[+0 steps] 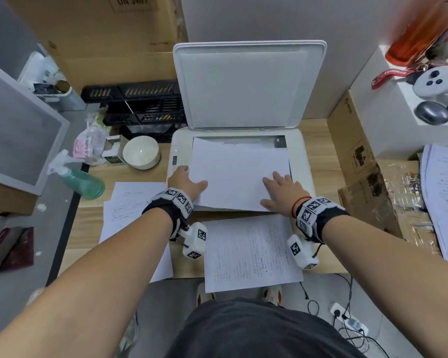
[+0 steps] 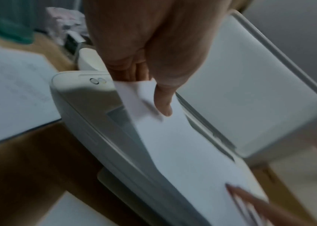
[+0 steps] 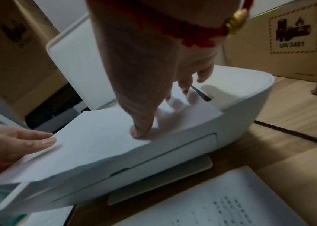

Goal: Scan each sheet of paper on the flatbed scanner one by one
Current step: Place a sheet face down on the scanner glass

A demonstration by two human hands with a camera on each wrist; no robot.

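Note:
The white flatbed scanner (image 1: pixel 304 161) stands with its lid (image 1: pixel 248 83) raised. A white sheet (image 1: pixel 236 177), blank side up, lies slightly askew over the glass. My left hand (image 1: pixel 189 182) pinches the sheet's left edge, thumb on top and fingers beneath; the left wrist view shows that edge (image 2: pixel 188 152) lifted off the scanner (image 2: pixel 80 107). My right hand (image 1: pixel 279 192) lies with fingers spread flat on the sheet's near right part, and in the right wrist view its fingers (image 3: pixel 140 131) press on the paper (image 3: pixel 99 137). A printed sheet (image 1: pixel 251 251) lies on the desk before the scanner.
Printed sheets (image 1: pixel 130 210) lie left of the scanner, and a stack of papers (image 1: pixel 445 197) sits on cardboard boxes (image 1: pixel 354 151) at the right. A green spray bottle (image 1: pixel 83 182), a white bowl (image 1: pixel 141 152) and black trays (image 1: pixel 145 104) crowd the left.

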